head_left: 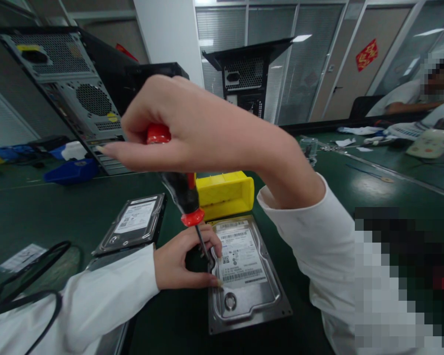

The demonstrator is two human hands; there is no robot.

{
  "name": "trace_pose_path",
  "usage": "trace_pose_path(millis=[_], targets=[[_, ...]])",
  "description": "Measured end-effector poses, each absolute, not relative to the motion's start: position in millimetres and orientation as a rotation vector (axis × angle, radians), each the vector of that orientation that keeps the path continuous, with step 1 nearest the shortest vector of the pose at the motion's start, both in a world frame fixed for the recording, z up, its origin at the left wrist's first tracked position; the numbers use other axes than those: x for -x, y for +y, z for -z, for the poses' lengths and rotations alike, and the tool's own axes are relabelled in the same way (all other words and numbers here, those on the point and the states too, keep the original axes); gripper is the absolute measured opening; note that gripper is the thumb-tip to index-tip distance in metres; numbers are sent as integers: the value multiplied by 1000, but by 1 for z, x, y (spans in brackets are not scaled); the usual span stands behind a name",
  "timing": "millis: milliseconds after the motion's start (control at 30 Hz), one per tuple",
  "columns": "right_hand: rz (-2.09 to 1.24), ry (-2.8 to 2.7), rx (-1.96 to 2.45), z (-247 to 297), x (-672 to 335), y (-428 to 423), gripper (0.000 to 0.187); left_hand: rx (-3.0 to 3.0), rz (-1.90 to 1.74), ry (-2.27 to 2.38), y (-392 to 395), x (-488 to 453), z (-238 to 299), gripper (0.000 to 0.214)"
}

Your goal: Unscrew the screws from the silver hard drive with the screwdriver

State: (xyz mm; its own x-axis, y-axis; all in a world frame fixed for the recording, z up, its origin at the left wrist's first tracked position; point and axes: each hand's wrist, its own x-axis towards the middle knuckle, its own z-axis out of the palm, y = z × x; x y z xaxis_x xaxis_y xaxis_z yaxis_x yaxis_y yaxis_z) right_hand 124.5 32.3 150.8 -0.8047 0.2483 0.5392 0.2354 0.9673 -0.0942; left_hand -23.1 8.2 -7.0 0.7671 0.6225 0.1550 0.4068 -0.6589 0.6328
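My right hand [185, 128] is closed around the red-and-black handle of a screwdriver [180, 192], held steeply with its shaft pointing down. The tip meets the left edge of a hard drive [249, 296] lying label-up on the green table. From the left, my left hand [187, 261] grips that same edge, thumb and fingers on either side of the shaft. What exactly the tip touches is too small to make out. Directly behind the drive stands a yellow plastic bin [227, 195], and a second hard drive [135, 224] rests to the left.
A computer case [96, 93] stands at the back left, with a blue bin [72, 171] beside it. Another case [244, 74] is farther back. A black cable [33, 276] loops near my left sleeve. A person [410, 98] sits at the far right.
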Motion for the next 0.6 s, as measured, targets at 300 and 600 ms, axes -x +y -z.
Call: trace_pose_path(millis=[300, 600], targets=[[-481, -2657, 281, -158, -136, 28, 26, -2360, -505, 742, 9, 24, 8, 32], [-422, -2670, 64, -156, -126, 26, 38, -2329, -515, 759, 9, 23, 9, 32]])
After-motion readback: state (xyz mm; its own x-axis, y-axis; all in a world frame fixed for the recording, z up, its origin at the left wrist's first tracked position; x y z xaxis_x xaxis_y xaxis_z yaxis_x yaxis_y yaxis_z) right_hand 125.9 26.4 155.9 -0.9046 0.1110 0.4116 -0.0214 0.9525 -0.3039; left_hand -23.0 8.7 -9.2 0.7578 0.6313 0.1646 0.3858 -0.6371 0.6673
